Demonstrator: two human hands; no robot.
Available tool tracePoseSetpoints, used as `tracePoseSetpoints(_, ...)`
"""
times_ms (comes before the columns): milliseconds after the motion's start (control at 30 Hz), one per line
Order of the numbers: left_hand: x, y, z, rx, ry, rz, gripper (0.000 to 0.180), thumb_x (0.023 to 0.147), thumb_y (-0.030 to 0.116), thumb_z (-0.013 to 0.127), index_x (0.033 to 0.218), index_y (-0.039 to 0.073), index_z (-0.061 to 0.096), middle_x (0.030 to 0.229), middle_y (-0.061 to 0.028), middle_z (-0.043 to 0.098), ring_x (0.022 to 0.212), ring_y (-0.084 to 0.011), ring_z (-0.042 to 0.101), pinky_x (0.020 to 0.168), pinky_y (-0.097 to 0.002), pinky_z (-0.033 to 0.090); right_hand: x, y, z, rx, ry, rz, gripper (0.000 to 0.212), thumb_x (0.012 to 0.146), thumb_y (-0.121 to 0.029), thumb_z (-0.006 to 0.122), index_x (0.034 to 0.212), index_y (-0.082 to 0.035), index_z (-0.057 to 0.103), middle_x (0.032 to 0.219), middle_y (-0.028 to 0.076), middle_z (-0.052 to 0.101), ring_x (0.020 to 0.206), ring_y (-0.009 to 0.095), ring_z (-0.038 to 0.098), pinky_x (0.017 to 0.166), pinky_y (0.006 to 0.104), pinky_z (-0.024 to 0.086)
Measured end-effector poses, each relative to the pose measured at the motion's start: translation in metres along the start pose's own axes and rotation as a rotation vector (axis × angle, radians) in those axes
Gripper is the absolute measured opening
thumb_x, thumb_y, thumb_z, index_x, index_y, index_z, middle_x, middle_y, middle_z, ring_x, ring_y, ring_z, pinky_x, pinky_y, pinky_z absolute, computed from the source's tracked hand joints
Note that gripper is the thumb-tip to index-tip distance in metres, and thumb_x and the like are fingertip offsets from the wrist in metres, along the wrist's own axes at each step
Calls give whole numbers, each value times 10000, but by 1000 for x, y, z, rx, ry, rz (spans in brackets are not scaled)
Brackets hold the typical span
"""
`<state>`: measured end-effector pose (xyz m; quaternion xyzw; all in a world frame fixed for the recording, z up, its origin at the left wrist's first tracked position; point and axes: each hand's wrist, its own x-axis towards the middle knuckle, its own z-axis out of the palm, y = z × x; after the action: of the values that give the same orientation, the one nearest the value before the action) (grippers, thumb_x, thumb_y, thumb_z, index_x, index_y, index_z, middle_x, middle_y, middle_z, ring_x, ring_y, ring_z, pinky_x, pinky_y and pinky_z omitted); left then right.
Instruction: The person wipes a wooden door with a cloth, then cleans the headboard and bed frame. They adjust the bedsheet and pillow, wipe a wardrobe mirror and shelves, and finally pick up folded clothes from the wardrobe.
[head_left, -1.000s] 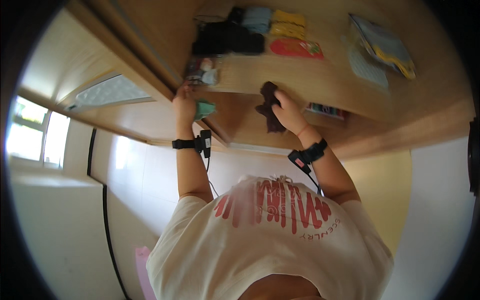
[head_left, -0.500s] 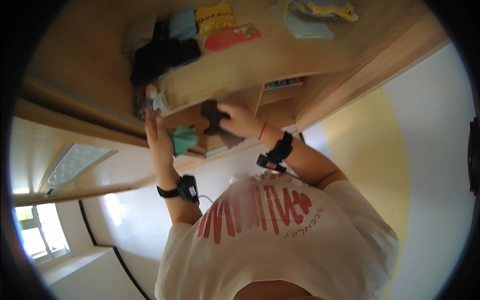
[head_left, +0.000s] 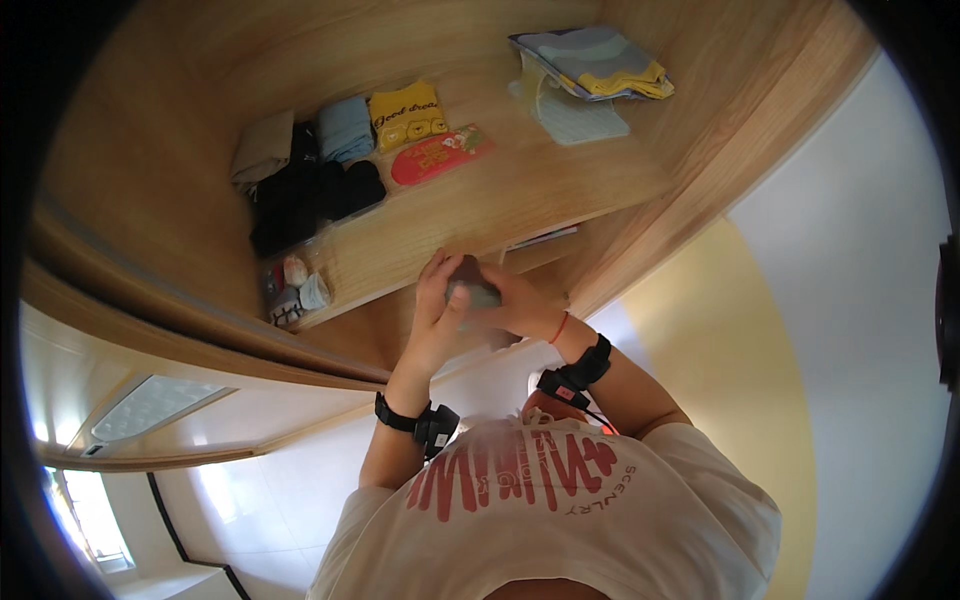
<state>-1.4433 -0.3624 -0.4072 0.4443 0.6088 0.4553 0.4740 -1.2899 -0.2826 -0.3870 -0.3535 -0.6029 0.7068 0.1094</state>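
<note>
In front of the shelf edge my two hands meet around a small bundle of cloth. Its upper part is a dark brown cloth (head_left: 466, 268), and a grey-green cloth (head_left: 482, 293) shows below it. My left hand (head_left: 436, 312) is closed on the bundle's left side with the thumb across the front. From the other side my right hand (head_left: 524, 303) grips it, its fingers partly hidden behind the cloth. A dark end hangs below the right hand. Motion blur hides the exact kind of these cloths.
On the wooden shelf (head_left: 440, 215) lie folded beige cloth (head_left: 264, 150), black clothing (head_left: 315, 195), blue cloth (head_left: 345, 128), a yellow garment (head_left: 408, 115) and a red envelope (head_left: 437, 156). Small rolled items (head_left: 293, 285) fill the left corner. Folded grey-yellow fabric (head_left: 597, 62) sits far right.
My left hand has moved right, away from the small items in the corner, with the green cloth. Both hands have come together, and the brown and green cloths are now against each other.
</note>
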Motion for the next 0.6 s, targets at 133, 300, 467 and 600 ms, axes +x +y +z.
tracePoseSetpoints(133,15,8,3,-22,-61,-51,523,928,345,518,1327,21,422,1415,-196,317,1332,-305,280,1065,-395,262,5,13,-47,-43,135,-7,493,757,-136,668,1200,3,504,1024,112,588,894,195,578,790,309,480)
tracePoseSetpoints(300,72,29,38,-156,-71,-209,585,938,349,520,1398,47,320,1446,-118,301,1302,-244,330,1043,-347,296,14,0,-170,-337,424,-71,448,759,-161,651,1156,15,537,1059,164,599,956,249,585,856,338,457)
tracePoseSetpoints(467,185,44,114,-375,-149,-243,709,915,389,552,1437,57,206,1474,-98,236,1288,-248,332,1040,-367,320,28,48,-281,-706,628,-101,449,750,-147,654,1167,-37,532,1157,186,555,1022,352,545,876,389,451)
tracePoseSetpoints(600,291,30,177,-766,-162,-378,729,889,420,584,1418,75,220,1439,-82,252,1226,-257,371,1009,-394,374,21,107,-330,-1147,599,39,500,755,-165,687,1225,-143,517,1260,179,482,1070,360,502,915,424,426)
